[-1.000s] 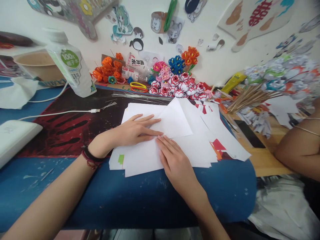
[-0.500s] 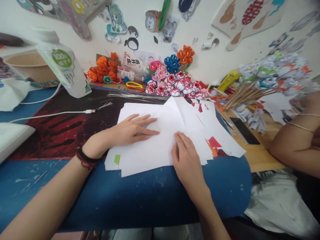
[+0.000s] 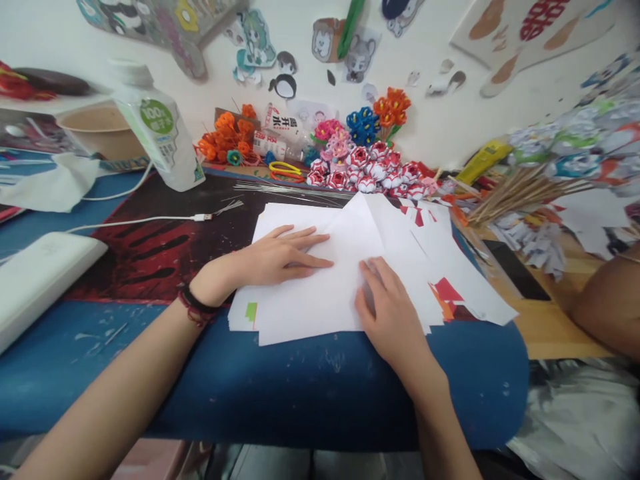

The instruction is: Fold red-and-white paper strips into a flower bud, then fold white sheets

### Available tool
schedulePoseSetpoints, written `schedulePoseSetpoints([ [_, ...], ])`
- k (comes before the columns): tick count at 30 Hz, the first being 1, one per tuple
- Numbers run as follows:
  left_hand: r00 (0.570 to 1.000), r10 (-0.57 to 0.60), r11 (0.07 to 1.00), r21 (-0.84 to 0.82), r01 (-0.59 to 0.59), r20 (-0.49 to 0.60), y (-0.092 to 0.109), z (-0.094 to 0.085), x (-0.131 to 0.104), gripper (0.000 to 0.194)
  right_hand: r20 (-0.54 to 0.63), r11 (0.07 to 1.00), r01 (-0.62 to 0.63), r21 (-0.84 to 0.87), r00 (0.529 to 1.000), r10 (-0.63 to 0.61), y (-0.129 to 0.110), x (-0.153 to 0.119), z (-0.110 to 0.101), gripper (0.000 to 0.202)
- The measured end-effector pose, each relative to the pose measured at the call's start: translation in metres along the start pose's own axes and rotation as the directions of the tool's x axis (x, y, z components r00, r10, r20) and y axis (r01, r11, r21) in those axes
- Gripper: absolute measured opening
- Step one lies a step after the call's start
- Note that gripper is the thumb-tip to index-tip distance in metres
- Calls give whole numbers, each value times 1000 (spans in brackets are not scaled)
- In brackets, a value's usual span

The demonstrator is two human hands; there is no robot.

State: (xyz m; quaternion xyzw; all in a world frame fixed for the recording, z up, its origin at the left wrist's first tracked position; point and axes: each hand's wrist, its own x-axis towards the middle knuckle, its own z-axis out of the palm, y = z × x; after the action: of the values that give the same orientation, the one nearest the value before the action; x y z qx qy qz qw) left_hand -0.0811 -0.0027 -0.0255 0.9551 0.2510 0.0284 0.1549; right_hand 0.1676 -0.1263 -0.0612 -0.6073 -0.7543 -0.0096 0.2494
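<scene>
My left hand [image 3: 285, 257] lies flat, fingers spread, on white paper sheets [image 3: 310, 307] stacked loosely near the table's front edge. To its right, my right hand [image 3: 387, 297] rests on the same top sheet with bent fingers, its thumb apart from them; I see nothing held in it. A slanted edge or crease runs across the paper near its pointed top corner. Red and orange paper scraps [image 3: 447, 290] lie on the sheets at the right, and a green patch [image 3: 251, 311] shows at the lower left corner.
Behind the papers are thin wires [image 3: 295, 192] and red-and-white flowers [image 3: 370, 170]. A white bottle [image 3: 163, 137], a cable [image 3: 150, 220] and a white power bank [image 3: 50, 273] stand or lie left. Right are stick-stemmed paper flowers [image 3: 520, 190], a dark phone [image 3: 517, 270] and another person's arm [image 3: 610, 303].
The camera view has turned left, so everything sits farther right in the picture. My right hand's fingers are slightly more lifted and bent; my left hand stays flat on the paper.
</scene>
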Motion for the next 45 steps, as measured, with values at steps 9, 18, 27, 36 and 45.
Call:
schedulePoseSetpoints([
  [9, 1000, 16, 997, -81, -14, 18, -2, -3, -3, 41, -8, 998, -12, -68, 1000, 11, 2, 0, 3, 47],
  [18, 991, 0, 981, -193, 25, 131, -2, -19, -11, 56, 8, 995, -28, -98, 1000, 29, 4, -1, 5, 48],
  [27, 982, -66, 972, -211, 103, 177, -4, -22, -13, 73, -9, 995, -36, -89, 999, 35, 4, -2, 5, 48],
  [36, 974, -108, 957, -244, 156, 198, -3, -26, -17, 82, -17, 997, -42, -62, 999, 41, 4, -2, 5, 47],
  [45, 927, -290, 947, -65, 313, 239, 6, -29, -16, 84, 6, 997, -36, -69, 999, 37, 6, -3, 4, 48],
])
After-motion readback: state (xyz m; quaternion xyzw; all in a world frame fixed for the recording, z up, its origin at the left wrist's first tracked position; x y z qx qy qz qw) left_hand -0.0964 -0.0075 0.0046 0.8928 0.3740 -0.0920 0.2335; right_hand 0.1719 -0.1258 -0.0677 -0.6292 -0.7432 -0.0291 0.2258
